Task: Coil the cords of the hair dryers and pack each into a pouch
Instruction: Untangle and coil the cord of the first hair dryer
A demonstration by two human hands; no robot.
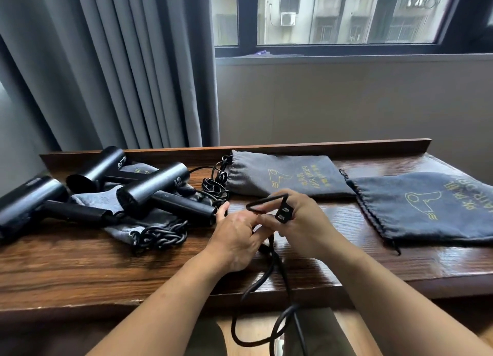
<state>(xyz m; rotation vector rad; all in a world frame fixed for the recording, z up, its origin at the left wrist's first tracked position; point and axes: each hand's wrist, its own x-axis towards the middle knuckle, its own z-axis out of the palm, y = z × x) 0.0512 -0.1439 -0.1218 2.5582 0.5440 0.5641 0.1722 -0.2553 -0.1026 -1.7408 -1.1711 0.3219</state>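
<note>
Looking at the head view: both hands work one black cord (pixel 269 270) above the front middle of the table (pixel 80 270).

- Right hand (pixel 301 222) grip: fingers curled round the plug (pixel 282 213), prongs facing the camera. A short loop of cord arches up and left from it.
- Left hand (pixel 234 238) grip: thumb and fingers pinch the same cord just beside the plug, and the two hands touch.
- Below them the cord drops over the table edge and loops out of frame. Can't tell which dryer it belongs to.

Handling, my read:
- The cord looks light and limp with some spring, so loops will open unless pinned.
- The plug is the only rigid part. Anchor there and feed slack with the other hand.
- The hanging length adds slight drag, nothing serious.

Rest of the table:
- Three black hair dryers (pixel 157 185) lie heaped at left on crumpled pouches (pixel 120 222).
- One chain-looped cord bundle (pixel 162 235) sits in front of them. A second bundle (pixel 216 185) lies by the mouth of the grey pouch (pixel 288 174), which lies at mid-table.
- The dark pouch (pixel 426 209) lies flat at right, well apart from the dryers.
- The dryers look hard, smooth and barrel-heavy. Take them by the handle, never by the cord.
- The pouches are soft cloth with drawstring mouths, so one hand likely has to hold the mouth open while loading.
</note>
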